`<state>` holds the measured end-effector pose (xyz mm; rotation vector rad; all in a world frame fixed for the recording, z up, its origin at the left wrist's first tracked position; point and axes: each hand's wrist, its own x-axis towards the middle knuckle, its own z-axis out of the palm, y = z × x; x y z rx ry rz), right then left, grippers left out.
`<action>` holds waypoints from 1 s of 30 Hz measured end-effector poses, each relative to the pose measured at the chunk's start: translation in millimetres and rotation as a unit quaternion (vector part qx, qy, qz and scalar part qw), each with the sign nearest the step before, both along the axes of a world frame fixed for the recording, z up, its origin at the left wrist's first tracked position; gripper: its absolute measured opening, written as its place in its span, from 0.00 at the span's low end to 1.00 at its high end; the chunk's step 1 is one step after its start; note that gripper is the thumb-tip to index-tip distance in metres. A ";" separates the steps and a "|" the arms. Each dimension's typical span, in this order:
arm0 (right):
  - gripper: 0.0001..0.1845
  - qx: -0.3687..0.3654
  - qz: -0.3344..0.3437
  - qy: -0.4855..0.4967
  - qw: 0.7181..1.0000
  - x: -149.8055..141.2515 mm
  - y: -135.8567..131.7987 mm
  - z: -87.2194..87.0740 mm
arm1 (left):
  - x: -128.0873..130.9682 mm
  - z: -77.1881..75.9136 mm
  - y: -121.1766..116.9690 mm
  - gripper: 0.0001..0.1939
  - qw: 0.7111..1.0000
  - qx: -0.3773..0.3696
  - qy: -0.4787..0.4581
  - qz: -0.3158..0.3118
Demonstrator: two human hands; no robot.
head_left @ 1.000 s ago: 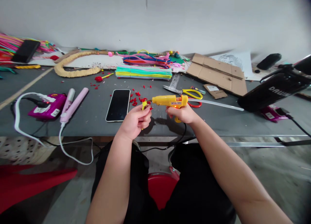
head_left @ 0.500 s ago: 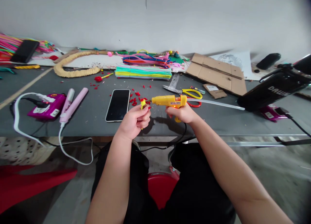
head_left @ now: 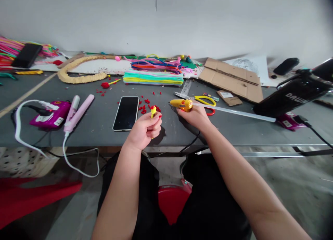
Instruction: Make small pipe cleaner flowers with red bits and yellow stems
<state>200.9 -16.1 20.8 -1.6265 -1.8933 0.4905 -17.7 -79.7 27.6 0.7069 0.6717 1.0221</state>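
My left hand (head_left: 144, 129) is closed around a small yellow piece with a red tip (head_left: 153, 110), held upright just above the grey table (head_left: 104, 129). My right hand (head_left: 195, 115) grips a yellow hot glue gun (head_left: 181, 104), which is tilted down onto the table with its nozzle pointing left. A long clear glue stick (head_left: 234, 112) juts out of the gun's back toward the right. Small red bits (head_left: 145, 106) lie scattered on the table between my hands and a black phone (head_left: 126, 112).
Yellow-handled scissors (head_left: 205, 100) and a metal ruler (head_left: 186, 88) lie behind the gun. Stacked pipe cleaners (head_left: 153, 77), cardboard (head_left: 232, 78), a pink hair iron (head_left: 78, 111), a magenta device (head_left: 50, 113) and a black lamp (head_left: 293, 94) surround the area.
My right hand has lowered the glue gun away from the yellow piece and laid it toward the table, further right. My left hand has stayed nearly still with the piece.
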 end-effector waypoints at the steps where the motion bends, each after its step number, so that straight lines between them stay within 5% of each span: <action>1: 0.16 -0.007 -0.002 -0.012 1.000 0.4 0.6 1.4 | 0.6 0.0 0.1 0.11 1.000 0.001 0.000 0.002; 6: 0.22 -0.085 0.021 -0.049 0.995 10.1 -1.4 6.1 | 2.4 0.0 0.9 0.11 1.000 0.014 0.012 0.018; 20: 0.25 -0.092 -0.027 -0.144 0.985 30.6 -41.5 34.2 | 6.9 2.8 3.2 0.15 0.990 0.041 0.056 0.120; 22: 0.25 -0.115 0.035 -0.136 0.983 30.5 -47.6 38.6 | 7.6 2.2 3.5 0.16 0.990 0.047 0.061 0.119; 26: 0.17 -0.182 0.275 -0.039 0.943 12.5 -59.3 39.8 | 10.6 0.5 3.8 0.16 0.988 0.057 0.074 0.123; 30: 0.18 -0.106 0.238 0.125 0.957 -20.0 -61.0 29.4 | 14.3 -2.0 4.0 0.16 0.985 0.058 0.086 0.135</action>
